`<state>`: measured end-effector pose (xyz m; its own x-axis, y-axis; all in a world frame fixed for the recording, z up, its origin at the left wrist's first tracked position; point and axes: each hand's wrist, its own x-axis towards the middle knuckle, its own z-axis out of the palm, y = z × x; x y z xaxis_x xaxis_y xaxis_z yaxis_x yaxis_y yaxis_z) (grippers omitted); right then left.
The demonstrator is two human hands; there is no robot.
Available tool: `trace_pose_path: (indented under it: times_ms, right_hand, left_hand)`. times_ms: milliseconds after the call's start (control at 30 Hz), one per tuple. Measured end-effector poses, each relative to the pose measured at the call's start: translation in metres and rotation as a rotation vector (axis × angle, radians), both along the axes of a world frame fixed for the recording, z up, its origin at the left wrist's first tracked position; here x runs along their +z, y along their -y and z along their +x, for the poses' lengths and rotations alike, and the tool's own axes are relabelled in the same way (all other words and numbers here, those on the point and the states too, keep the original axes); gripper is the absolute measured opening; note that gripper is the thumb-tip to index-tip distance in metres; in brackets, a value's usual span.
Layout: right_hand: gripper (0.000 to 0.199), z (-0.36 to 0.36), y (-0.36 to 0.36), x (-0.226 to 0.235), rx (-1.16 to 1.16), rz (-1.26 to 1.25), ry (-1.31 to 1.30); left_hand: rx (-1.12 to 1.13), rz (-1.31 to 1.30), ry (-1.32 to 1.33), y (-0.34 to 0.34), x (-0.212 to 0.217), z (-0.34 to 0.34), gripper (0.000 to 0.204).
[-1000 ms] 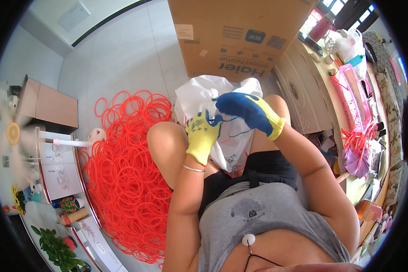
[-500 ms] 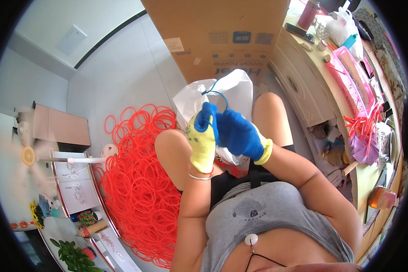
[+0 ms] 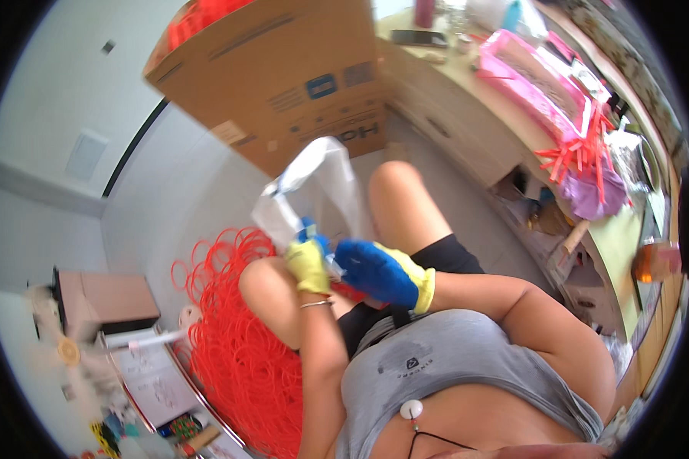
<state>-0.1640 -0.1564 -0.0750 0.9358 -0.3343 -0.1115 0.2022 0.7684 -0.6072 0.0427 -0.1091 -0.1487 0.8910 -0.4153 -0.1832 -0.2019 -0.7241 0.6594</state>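
Between my legs stands a white plastic bag (image 3: 325,187), its mouth gaping upward and a dark blue strip along its rim. My left hand (image 3: 311,264), in a yellow and blue work glove, is closed against the near side of the bag. What its fingers hold is hidden. Close to its right is my right hand (image 3: 383,271) in a matching glove, fingers curled together and blurred; its contents do not show. Left of my knee spreads a big heap of red plastic rings (image 3: 245,359) on the floor.
A tall cardboard box (image 3: 283,84) with more red material on top stands ahead. On the right, a long cabinet (image 3: 459,153) carries a pink basket (image 3: 536,84), red strips (image 3: 589,149), a phone (image 3: 419,38) and a jar of amber liquid (image 3: 657,262). A fan (image 3: 69,352) spins at left.
Both hands have lowered and drawn slightly apart from the blue cord loop seen between them before. The view has turned, so the box and cabinet sit farther left.
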Motion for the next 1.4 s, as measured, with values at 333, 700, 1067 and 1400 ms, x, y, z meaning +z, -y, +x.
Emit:
trace_pose_path:
  times_ms: [333, 700, 1067, 1400]
  right_hand:
    - [0.044, -0.064, 0.076, -0.026, -0.252, 0.264, 0.389]
    - [0.047, -0.042, 0.098, 0.002, -0.182, 0.308, 0.603]
    - [0.05, 0.022, 0.032, 0.039, 0.104, 0.175, 0.781]
    - [0.055, 0.037, 0.011, -0.024, -0.048, 0.404, 0.103]
  left_hand:
    - [-0.91, -0.07, 0.395, 0.005, 0.076, -0.072, 0.031]
    - [-0.799, 0.041, 0.463, -0.088, 0.263, -0.051, 0.047]
    - [-0.625, -0.56, 0.423, -0.01, 0.201, -0.083, 0.037]
    - [-0.791, -0.131, 0.82, 0.03, 0.028, -0.036, 0.022]
